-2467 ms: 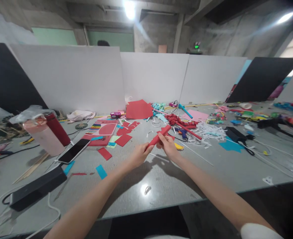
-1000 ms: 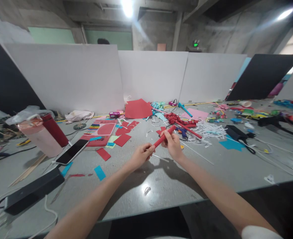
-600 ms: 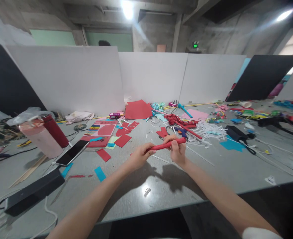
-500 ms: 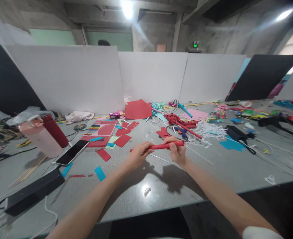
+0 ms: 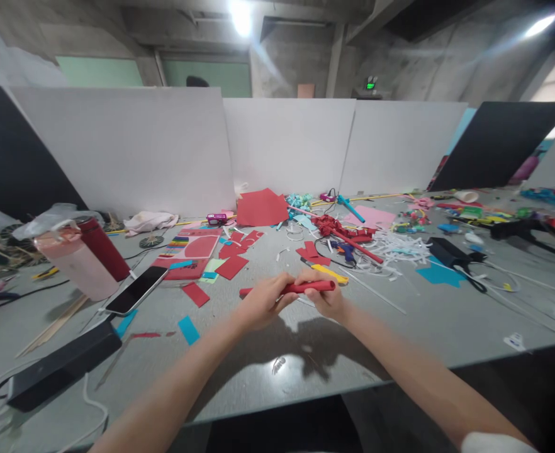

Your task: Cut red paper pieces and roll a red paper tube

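A red rolled-paper tube (image 5: 311,287) lies level between my two hands, just above the table. My left hand (image 5: 269,299) is closed round its left part, and the tube's left end sticks out past the knuckles. On the right part, my right hand (image 5: 323,299) grips with the thumb in front and the fingers behind; the hollow right end shows by that hand. Just behind the right hand lies a yellow-handled cutter (image 5: 333,274). Red paper pieces (image 5: 311,253) and a blue glue gun (image 5: 346,251) are a little farther back.
At the left stand a pink bottle (image 5: 82,264) and a dark red bottle (image 5: 102,246). A phone (image 5: 137,289) and a black power adapter (image 5: 65,365) lie nearer. White paper shreds (image 5: 403,248) and a blue paper star (image 5: 440,274) lie right. White panels (image 5: 289,145) close off the back.
Both hands have brought the red tube slightly lower and nearer, with the right hand shifted left towards the left one. The yellow cutter behind the right hand has come into view.
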Available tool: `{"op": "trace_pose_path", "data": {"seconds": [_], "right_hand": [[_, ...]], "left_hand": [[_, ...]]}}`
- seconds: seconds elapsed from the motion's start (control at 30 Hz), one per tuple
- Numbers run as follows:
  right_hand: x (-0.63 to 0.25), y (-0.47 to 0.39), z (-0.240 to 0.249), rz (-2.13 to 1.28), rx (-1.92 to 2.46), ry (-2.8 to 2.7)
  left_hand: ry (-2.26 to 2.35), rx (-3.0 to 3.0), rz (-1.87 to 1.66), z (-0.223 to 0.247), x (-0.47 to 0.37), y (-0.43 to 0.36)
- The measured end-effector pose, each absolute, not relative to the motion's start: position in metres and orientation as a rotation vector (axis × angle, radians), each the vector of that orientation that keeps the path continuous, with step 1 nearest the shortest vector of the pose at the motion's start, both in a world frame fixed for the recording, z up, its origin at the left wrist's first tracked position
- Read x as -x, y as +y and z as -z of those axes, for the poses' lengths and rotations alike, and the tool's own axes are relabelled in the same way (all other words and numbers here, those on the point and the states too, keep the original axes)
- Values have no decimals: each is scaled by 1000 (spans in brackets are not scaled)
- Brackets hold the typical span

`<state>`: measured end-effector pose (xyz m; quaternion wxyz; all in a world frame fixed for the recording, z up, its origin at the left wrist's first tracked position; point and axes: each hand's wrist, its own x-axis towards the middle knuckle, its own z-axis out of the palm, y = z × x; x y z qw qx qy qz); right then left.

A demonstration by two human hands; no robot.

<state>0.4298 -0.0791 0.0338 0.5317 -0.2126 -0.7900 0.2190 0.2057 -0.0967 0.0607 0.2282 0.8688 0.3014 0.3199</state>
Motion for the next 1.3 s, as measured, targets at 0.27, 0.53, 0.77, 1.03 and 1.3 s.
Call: {"op": "trace_pose_path", "data": {"seconds": [0.27,0.53,0.77,1.03,1.3], "right_hand": [[-424,-82,-36,-560,469,-1946],[-419,-83,-41,-473,412,-1956],[-418,-79,-39,-360,418,-1901],[-406,-83,-47,-347,296,-1581],[-415,-78,-44,-306,401,-1613]], "left_hand": [[800,-2287,-970,-59,-204,-93],[791,-2371,-818,-74,-198,-97],[823,-2488,-832,-75,-194,-91],[999,-2794,-1081,-66,-187,-82],[1049,-2841,-1114,-63,-184,-78]]}}
